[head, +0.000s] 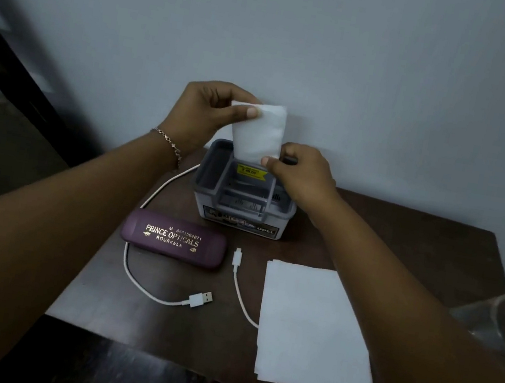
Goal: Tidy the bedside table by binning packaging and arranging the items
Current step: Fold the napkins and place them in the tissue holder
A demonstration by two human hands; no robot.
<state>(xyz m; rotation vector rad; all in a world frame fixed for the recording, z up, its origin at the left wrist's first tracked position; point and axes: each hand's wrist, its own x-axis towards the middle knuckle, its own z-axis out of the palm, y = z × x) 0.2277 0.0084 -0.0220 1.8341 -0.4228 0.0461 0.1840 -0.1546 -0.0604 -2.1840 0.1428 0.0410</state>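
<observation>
A white sheet (312,326) lies nearer you than your left grip (204,111) and right grip (303,176), both pinching a tissue (258,136).

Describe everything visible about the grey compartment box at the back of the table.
The grey box looks like moulded plastic, open-topped, with dividers forming several compartments. A yellow sticker sits inside its rear section; a printed label reading OPEL spans its front face. It stands upright on the dark table near the wall. A folded white tissue, pinched by the left hand and right hand, hangs over its rear; contact is unclear.
</observation>
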